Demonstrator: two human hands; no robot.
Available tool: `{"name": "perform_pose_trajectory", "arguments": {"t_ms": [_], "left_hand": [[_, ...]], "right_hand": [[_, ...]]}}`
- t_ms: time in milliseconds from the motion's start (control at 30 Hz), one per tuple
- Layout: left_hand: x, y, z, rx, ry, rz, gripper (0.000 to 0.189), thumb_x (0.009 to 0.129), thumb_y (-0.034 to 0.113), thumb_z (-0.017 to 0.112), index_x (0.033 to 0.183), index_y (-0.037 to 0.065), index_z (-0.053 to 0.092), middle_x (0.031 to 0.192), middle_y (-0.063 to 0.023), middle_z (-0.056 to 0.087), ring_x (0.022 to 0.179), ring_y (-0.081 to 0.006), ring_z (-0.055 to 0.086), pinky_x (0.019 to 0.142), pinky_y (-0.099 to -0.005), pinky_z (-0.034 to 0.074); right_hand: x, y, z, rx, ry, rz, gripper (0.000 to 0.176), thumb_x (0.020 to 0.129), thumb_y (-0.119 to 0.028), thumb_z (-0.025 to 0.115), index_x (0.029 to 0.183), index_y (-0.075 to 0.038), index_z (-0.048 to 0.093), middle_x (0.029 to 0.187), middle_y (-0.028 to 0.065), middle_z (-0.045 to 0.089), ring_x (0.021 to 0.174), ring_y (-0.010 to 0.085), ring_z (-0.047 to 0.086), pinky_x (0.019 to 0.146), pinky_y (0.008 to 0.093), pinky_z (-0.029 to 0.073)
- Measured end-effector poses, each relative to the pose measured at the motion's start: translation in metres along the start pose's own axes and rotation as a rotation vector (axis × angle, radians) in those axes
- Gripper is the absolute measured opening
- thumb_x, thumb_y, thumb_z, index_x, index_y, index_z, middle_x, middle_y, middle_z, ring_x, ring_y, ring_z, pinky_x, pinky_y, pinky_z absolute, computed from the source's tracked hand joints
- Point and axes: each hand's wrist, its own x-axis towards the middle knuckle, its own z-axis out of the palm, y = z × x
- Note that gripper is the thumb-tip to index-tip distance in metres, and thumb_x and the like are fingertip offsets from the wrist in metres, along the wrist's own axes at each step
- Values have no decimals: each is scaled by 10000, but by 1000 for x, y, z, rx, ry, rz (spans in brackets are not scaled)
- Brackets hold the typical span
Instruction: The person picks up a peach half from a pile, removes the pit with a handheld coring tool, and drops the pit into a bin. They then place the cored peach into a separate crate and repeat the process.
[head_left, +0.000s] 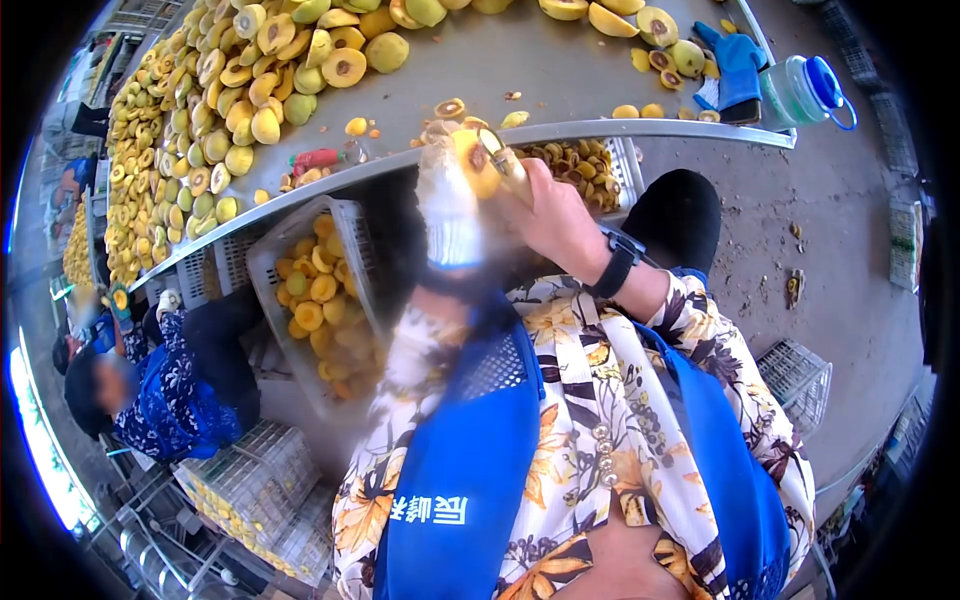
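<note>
My left hand [447,210], in a whitish knitted glove, is closed around a yellow peach half [470,160] with a brown centre, just over the table's front edge. My right hand [562,218] is bare, with a dark watch at the wrist. It grips a pitting tool [512,172] by its light-coloured handle. The tool's curved metal end is right at the cut face of the peach half. On the table beyond lie several brown-centred fruit pieces [450,107].
Halved peaches [265,85] are heaped on the metal table [440,75]. A red-handled tool [318,158] lies near its edge; a blue glove [738,65] and water bottle [800,88] are right. Crates hold yellow halves [312,290] and brown-centred pieces [572,170]. A co-worker [185,385] sits left.
</note>
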Motion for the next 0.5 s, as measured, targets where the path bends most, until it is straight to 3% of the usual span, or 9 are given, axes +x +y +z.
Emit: {"name": "perform_pose_trajectory", "arguments": {"t_ms": [33,133,233,300,367,500], "left_hand": [[-2,4,6,-60,-19,-12,304,953,300,476,1097,38,532,993,-61,586,842,-124,567,760,-247,480],[-11,15,26,-67,-9,12,292,952,298,471,1062,36,539,961,-71,595,790,-112,564,718,-236,476],[-16,14,30,29,3,59,301,955,302,465,1058,33,553,958,-67,598,819,-115,569,728,-239,476],[-18,11,29,186,85,143,313,958,305,458,1054,26,563,962,-68,603,839,-116,572,733,-242,476],[-6,8,14,415,-84,294,331,958,314,457,1052,18,571,961,-63,602,841,-116,575,727,-245,477],[19,11,-8,646,-348,264,395,953,392,453,1063,35,582,935,-55,609,806,-118,586,682,-246,484]], "right_hand": [[-5,1,-2,18,-25,9,252,837,-172,584,928,10,435,720,280,579,691,438,582,591,489,450],[-9,2,-3,-1,-28,-28,244,837,-163,581,909,16,430,690,271,570,678,444,573,582,492,440],[-12,7,-3,-22,-78,-17,272,834,-117,536,1016,41,407,704,279,575,693,461,560,604,503,436],[-15,9,-3,-2,-111,-48,250,831,-100,525,1001,41,410,685,273,567,679,461,554,597,506,430],[-17,8,-5,-7,-161,-49,227,825,-86,516,986,42,422,671,271,560,670,463,549,596,509,427],[-9,24,-2,-127,-313,-56,206,817,-102,529,930,57,460,729,282,579,714,444,578,617,471,449]]}}
